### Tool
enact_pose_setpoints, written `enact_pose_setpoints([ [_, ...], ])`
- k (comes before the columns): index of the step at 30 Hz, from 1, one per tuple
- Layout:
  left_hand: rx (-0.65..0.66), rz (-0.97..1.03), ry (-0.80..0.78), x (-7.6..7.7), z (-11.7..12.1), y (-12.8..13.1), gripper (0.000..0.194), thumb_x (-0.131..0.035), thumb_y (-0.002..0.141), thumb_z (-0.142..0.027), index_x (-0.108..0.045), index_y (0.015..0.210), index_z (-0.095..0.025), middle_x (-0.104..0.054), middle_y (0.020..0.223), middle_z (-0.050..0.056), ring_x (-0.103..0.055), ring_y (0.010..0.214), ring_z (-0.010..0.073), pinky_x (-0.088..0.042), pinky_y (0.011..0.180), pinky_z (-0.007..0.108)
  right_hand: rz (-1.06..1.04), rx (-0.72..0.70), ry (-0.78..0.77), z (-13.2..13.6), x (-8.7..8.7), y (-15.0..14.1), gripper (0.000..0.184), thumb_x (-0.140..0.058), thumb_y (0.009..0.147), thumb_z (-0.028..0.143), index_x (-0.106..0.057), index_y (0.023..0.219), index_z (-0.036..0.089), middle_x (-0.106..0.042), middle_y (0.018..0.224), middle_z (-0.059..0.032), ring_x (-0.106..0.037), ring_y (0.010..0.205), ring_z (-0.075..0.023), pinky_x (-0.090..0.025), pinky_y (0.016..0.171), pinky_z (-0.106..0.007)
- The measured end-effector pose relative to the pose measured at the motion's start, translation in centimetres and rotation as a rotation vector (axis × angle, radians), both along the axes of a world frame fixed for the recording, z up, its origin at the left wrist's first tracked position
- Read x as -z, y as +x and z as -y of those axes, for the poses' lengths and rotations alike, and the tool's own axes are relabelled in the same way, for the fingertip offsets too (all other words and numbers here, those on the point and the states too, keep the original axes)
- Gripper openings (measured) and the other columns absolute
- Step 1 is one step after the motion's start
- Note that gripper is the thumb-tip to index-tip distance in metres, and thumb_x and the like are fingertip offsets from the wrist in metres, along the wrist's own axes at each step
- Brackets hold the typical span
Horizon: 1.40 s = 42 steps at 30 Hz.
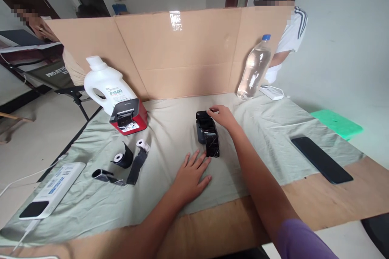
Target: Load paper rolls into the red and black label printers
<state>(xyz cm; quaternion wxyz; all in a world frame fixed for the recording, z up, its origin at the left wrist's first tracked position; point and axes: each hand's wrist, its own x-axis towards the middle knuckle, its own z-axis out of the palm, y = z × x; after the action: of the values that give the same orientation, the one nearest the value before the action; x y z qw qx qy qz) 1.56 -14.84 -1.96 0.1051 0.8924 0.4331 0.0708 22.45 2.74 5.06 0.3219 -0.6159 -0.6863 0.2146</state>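
A small black portable printer (200,129) stands near the middle of the cloth, its lid (201,115) raised at the far end. From its front hangs a glossy black strip (212,143), which reaches the cloth. My right hand (223,116) is closed at the lid's right corner; the fingertips are partly hidden there. Flat on the cloth, just in front of the printer, my left hand (192,178) lies with fingers spread. Its fingertips are close to the strip's lower end, and it holds nothing.
On the left are a white jug (112,85), a red-and-black printer (138,117), paper rolls with dark strips (123,158) and a white power strip (54,190). A water bottle (255,68) leans by the cardboard screen (188,52). A phone (321,160) lies right. Two people are behind.
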Motion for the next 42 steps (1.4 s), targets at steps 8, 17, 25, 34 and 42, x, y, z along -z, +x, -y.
enact_pose_setpoints([
  [8, 0.003, -0.016, -0.014, -0.4, 0.0, 0.1, 0.059, -0.040, 0.101, -0.047, -0.037, 0.154, -0.024, -0.032, 0.163, 0.005, -0.022, 0.153, 0.0311, -0.021, 0.122, 0.059, 0.017, 0.223, 0.014, -1.4, 2.1, -1.6, 0.029, -0.061, 0.090, 0.037, -0.068, 0.109, 0.016, -0.072, 0.100, -0.0091, -0.065, 0.094, -0.0219, -0.048, 0.084, -0.031],
  [17, 0.002, 0.009, 0.007, -0.3, 0.0, 0.1, 0.059, -0.042, 0.100, -0.047, -0.038, 0.154, -0.024, -0.035, 0.162, 0.006, -0.023, 0.152, 0.0310, -0.022, 0.122, 0.059, 0.373, -0.127, -0.296, -1.1, 0.9, -0.7, 0.036, -0.071, 0.076, 0.017, -0.077, 0.111, 0.024, -0.064, 0.109, -0.0092, -0.062, 0.102, -0.0220, -0.048, 0.094, -0.030],
  [25, -0.007, 0.025, -0.013, -0.4, 0.2, 0.1, 0.059, -0.040, 0.101, -0.049, -0.038, 0.154, -0.025, -0.035, 0.162, 0.005, -0.022, 0.153, 0.0302, -0.020, 0.123, 0.057, 0.423, -0.086, -0.269, 0.1, -1.2, -1.5, 0.034, -0.071, 0.077, 0.018, -0.069, 0.112, 0.020, -0.045, 0.136, -0.0164, -0.052, 0.118, -0.0312, -0.046, 0.095, -0.036],
  [34, -0.177, 0.368, 0.091, -1.0, -0.9, -1.6, 0.028, -0.051, 0.095, -0.031, -0.068, 0.075, -0.020, -0.072, 0.080, 0.003, -0.067, 0.080, 0.0173, -0.052, 0.080, 0.031, -0.004, -0.246, -0.184, 3.3, -6.5, -1.9, 0.019, -0.055, 0.089, 0.020, -0.052, 0.108, 0.020, -0.064, 0.090, -0.0033, -0.060, 0.073, -0.0157, -0.042, 0.064, -0.028],
  [42, -0.456, 0.697, 0.743, -4.6, -1.7, -6.3, 0.014, -0.061, 0.092, -0.030, -0.066, 0.101, -0.020, -0.068, 0.113, 0.010, -0.063, 0.106, 0.0224, -0.048, 0.094, 0.037, 0.006, -0.515, -0.046, 9.0, -8.7, -7.8, 0.010, -0.053, 0.090, 0.028, -0.057, 0.096, 0.021, -0.064, 0.088, -0.0015, -0.057, 0.077, -0.0159, -0.040, 0.068, -0.028],
])
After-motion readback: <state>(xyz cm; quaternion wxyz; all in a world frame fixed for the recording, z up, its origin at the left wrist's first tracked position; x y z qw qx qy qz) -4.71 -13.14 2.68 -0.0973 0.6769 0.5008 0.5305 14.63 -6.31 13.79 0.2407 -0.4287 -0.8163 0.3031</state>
